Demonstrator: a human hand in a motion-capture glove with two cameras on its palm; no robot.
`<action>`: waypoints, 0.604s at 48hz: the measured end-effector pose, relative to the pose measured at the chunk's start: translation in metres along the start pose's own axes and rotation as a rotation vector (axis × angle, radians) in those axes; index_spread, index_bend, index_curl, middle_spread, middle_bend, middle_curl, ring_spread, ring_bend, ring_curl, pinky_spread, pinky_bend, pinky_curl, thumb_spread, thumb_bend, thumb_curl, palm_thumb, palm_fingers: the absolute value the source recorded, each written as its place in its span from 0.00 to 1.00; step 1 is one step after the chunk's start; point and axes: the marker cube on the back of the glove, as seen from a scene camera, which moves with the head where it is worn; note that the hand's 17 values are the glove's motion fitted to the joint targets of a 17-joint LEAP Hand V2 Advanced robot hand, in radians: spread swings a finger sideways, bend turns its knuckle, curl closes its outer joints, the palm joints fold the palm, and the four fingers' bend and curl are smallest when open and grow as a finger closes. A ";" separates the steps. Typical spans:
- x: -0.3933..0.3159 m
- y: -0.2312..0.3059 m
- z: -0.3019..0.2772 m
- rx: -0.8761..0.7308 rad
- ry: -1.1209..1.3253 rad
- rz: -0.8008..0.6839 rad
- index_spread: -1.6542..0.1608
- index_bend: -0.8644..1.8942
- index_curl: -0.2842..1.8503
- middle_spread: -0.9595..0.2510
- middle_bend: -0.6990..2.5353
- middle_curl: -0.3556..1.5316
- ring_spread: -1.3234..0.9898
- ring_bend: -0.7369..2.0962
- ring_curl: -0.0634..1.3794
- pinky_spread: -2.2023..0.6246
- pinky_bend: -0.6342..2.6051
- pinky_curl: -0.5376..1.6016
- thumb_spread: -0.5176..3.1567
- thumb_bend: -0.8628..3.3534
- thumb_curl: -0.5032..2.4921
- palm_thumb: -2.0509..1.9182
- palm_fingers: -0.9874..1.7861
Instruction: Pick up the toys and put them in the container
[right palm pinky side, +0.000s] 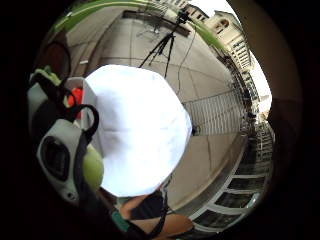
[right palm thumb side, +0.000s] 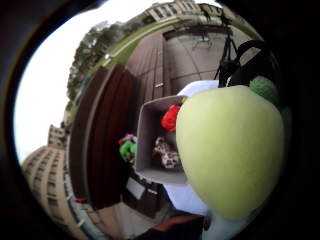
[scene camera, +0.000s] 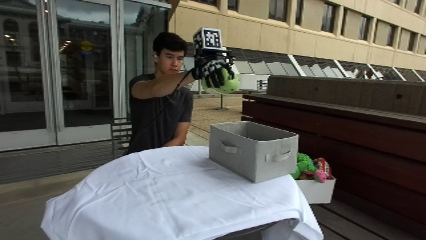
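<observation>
My gloved right hand (scene camera: 213, 73) is raised high above the table, and its fingers curl round a light green ball-like toy (scene camera: 229, 85). The same green toy (right palm thumb side: 230, 152) fills much of the thumb side palm view. Below and a little to the side stands the grey fabric container (scene camera: 253, 149) on the white-clothed table (scene camera: 166, 195). Inside the container (right palm thumb side: 150, 145) lie a red toy (right palm thumb side: 170, 118) and a spotted toy (right palm thumb side: 166, 153). In the little finger side palm view, a sliver of the green toy (right palm pinky side: 92, 167) shows beside the white tabletop (right palm pinky side: 140, 130).
A white box (scene camera: 316, 190) with green and pink toys (scene camera: 309, 167) sits beside the table near a dark wooden bench wall (scene camera: 359, 130). A tripod (right palm pinky side: 162, 45) stands on the paving beyond the table. Glass doors are behind the person.
</observation>
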 end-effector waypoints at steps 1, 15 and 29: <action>-0.020 -0.006 -0.015 0.009 -0.007 -0.008 0.71 0.45 0.26 0.43 0.41 0.45 0.38 0.63 0.37 0.62 0.47 0.42 0.28 0.25 0.46 0.69 0.74; -0.139 0.001 -0.021 0.014 -0.023 -0.139 0.71 0.42 0.28 0.41 0.38 0.46 0.38 0.62 0.37 0.62 0.46 0.42 0.29 0.24 0.48 0.70 0.74; -0.189 0.019 0.002 0.022 -0.031 -0.202 0.70 0.38 0.29 0.40 0.35 0.47 0.38 0.61 0.37 0.62 0.46 0.43 0.30 0.23 0.49 0.70 0.73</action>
